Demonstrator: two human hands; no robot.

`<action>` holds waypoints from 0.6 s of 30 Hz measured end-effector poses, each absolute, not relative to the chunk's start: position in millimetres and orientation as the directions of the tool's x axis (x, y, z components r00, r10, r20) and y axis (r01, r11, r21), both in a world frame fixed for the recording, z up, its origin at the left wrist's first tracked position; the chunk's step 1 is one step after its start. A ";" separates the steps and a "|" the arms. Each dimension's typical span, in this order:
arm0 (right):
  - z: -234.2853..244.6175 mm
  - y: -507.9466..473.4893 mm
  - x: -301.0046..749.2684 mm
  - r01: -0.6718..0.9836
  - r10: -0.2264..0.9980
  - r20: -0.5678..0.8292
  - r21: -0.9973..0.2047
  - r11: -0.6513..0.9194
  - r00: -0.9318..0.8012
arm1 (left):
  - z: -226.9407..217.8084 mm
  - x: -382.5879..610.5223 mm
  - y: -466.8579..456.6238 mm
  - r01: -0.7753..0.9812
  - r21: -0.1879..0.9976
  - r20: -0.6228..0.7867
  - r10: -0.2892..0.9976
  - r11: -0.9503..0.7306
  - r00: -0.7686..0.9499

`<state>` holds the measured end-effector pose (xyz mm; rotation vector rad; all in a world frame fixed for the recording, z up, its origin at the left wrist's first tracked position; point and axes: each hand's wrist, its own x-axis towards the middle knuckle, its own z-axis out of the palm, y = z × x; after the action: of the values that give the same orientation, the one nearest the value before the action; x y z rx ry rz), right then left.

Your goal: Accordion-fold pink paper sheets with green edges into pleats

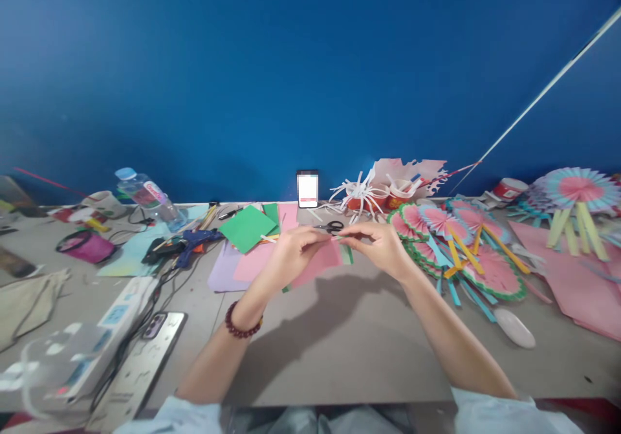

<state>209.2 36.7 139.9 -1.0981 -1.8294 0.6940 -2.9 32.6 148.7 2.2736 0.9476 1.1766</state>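
The fingers of my left hand [297,251] and right hand [381,246] pinch what looks like a paper strip [336,237]: likely light, easily creased, best held by its ends.

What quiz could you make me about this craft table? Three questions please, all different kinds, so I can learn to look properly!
1. Pick one. The left hand and right hand are:
A) flat, palms down
B) fingertips close together, above the table
C) far apart

2. Short answer. Which wrist wears the beaded bracelet?

3. Fill the gap. The bottle has a cap that is light ____.

Key: 1. B; 2. the left; 3. blue.
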 end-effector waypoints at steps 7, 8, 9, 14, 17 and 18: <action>142.7 34.5 209.3 0.349 0.861 0.469 -0.787 0.508 -0.197 | 146.7 3.1 26.1 0.432 0.456 0.661 0.621 -0.778 0.420; 142.4 34.5 209.3 0.345 0.860 0.471 -0.787 0.511 -0.198 | 146.5 3.4 25.6 0.431 0.440 0.670 0.608 -0.788 0.426; 141.8 34.6 209.2 0.337 0.860 0.472 -0.791 0.511 -0.196 | 146.3 3.6 25.2 0.431 0.428 0.683 0.597 -0.794 0.422; 139.6 35.1 207.5 0.313 0.844 0.504 -0.783 0.537 -0.185 | 147.7 3.7 25.3 0.399 0.524 0.665 0.654 -0.753 0.362; 140.9 34.3 205.9 0.316 0.828 0.520 -0.766 0.560 -0.208 | 150.0 2.9 26.1 0.378 0.646 0.566 0.748 -0.663 0.346; 141.4 33.8 205.3 0.309 0.826 0.520 -0.766 0.564 -0.217 | 150.9 2.6 26.3 0.369 0.677 0.533 0.770 -0.636 0.350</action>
<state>205.3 33.8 141.4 -0.9376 -1.7825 0.6367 2.6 26.3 150.9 2.1755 0.9942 1.2156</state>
